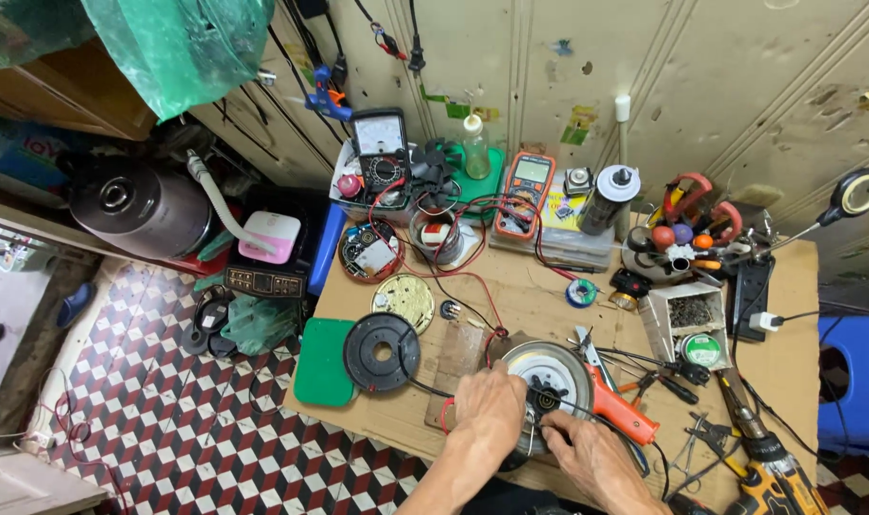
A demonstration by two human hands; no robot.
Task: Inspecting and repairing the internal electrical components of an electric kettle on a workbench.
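Observation:
My left hand (489, 408) rests on the left rim of a round silver appliance base (549, 377) with a black hub, gripping it. My right hand (587, 448) is at the base's lower right edge, fingers closed near the hub beside an orange-handled tool (621, 408); whether it holds that tool I cannot tell. Red and black wires (472, 286) run from the base up toward the meters. A black round disc (383, 352) and a pale round plate (404, 302) lie to the left.
The cardboard-covered table (539, 296) carries an analog meter (381, 153), an orange digital multimeter (524, 191), a spray can (606, 198), pliers (663, 377), a solder spool (705, 349) and a yellow drill (773, 477). A blue stool (849, 381) stands at right, a tiled floor (167, 420) at left.

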